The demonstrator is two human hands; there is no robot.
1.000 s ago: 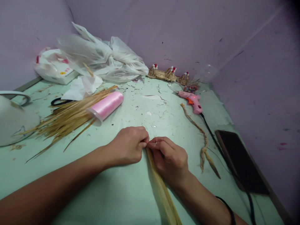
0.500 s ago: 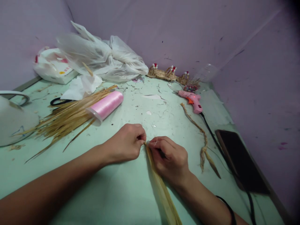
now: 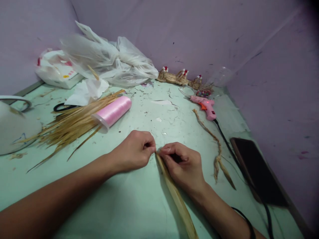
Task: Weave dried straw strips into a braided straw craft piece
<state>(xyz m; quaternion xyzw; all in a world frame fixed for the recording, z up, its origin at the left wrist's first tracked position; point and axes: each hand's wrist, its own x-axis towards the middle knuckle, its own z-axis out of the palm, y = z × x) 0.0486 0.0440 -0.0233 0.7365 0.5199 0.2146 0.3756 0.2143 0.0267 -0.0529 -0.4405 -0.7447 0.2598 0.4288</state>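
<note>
Left of the right hand [image 3: 186, 166], a leaf strip [image 3: 175, 194] extends from the left hand [image 3: 136, 149]. Ahead-left of that hand lie a spool [image 3: 113, 111] and leaf bundle [image 3: 72, 127], a plastic bag [image 3: 119, 63] behind them; right of the right hand, a cord [image 3: 219, 146] and smartphone [image 3: 259, 172], a glue gun [image 3: 205, 105] farther back.

Two hands [image 3: 185, 162], one pink spool [image 3: 114, 112], one glue gun [image 3: 208, 109], one phone [image 3: 258, 172], three red-and-white bead clusters [image 3: 184, 72].

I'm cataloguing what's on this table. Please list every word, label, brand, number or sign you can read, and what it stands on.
No text can be read.
White package at back left: red marks and a yellow spot, too small and blurred to read.
White rounded object at left edge: blue lines, not legible as writing.
</note>
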